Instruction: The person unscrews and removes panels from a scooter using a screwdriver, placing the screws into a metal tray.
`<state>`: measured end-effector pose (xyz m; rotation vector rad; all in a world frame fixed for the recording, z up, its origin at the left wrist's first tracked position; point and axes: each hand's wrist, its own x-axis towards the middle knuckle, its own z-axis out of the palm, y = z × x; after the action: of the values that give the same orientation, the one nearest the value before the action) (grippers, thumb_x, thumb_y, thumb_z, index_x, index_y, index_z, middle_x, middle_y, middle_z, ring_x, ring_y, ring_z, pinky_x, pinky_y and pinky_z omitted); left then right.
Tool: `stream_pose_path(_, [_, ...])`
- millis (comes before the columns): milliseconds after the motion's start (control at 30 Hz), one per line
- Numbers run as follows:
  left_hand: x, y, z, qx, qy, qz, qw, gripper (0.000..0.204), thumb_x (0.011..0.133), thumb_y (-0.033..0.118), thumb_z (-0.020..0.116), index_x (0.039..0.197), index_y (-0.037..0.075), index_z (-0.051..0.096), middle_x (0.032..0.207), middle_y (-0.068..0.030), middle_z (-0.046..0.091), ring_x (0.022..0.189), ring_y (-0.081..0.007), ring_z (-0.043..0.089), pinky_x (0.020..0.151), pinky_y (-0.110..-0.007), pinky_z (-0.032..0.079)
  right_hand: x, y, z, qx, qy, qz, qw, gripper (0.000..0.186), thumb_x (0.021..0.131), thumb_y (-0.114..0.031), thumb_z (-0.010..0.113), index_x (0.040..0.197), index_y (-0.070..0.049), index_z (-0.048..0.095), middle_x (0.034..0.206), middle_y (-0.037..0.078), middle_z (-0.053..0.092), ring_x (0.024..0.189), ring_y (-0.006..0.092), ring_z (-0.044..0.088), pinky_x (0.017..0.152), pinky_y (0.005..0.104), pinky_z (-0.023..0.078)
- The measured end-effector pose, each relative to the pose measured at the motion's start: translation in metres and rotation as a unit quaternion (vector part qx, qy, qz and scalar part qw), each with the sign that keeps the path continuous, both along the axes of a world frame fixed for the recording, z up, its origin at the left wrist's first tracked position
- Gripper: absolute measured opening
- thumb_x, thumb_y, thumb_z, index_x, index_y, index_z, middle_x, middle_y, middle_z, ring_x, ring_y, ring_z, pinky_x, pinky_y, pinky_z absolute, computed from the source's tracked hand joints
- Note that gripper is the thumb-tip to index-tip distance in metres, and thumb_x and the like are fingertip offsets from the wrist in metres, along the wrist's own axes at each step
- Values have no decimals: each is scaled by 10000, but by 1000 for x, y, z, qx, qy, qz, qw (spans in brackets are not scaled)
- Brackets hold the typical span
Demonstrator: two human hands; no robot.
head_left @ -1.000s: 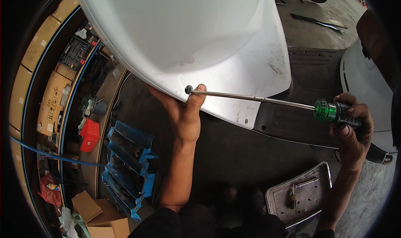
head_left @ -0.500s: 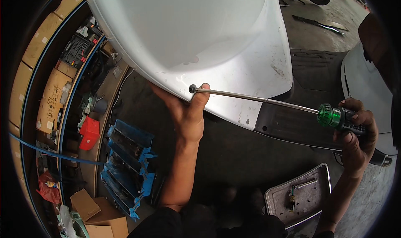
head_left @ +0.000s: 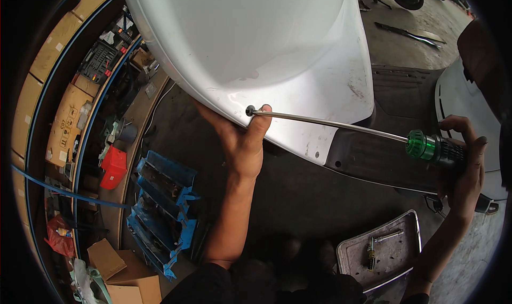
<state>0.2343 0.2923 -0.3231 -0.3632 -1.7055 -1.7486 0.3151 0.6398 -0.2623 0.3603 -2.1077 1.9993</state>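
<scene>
the left hand (head_left: 244,152) clasped the edge of a white panel (head_left: 250,42), thumb beside a green-and-black screwdriver (head_left: 421,145) whose tip met a dark hole (head_left: 250,111); the right hand's (head_left: 469,170) fingers stood parted about the handle, grip impossible to tell.

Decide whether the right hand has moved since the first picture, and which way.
Yes: the right hand has shifted slightly rightward, judged against the dark footboard, which keeps nearly the same place in view.

Screwdriver (head_left: 373,132) across panel (head_left: 256,42), shelves (head_left: 143,107) left
</scene>
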Motion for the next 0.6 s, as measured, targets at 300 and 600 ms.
stream_pose_path(300, [1, 0, 5, 21, -11, -12, 1000, 1075, 775, 53, 712, 1522, 51, -60, 1464, -178, 245, 1354, -269, 290, 1138, -430, 256, -6, -12, -5, -37, 26, 36, 998, 523, 855, -373, 737, 1119, 44, 564, 959, 203, 669, 585, 165, 654, 424, 223, 517])
stream_pose_path(600, [-1, 2, 1, 11, -9, 2, 1000, 1104, 778, 103, 766, 1517, 55, -53, 1453, -173, 256, 1358, -280, 290, 1147, -451, 250, -5, -15, -30, -60, 71, -28, 995, 406, 799, -280, 806, 1025, 17, 644, 982, 225, 675, 635, 176, 664, 508, 260, 560])
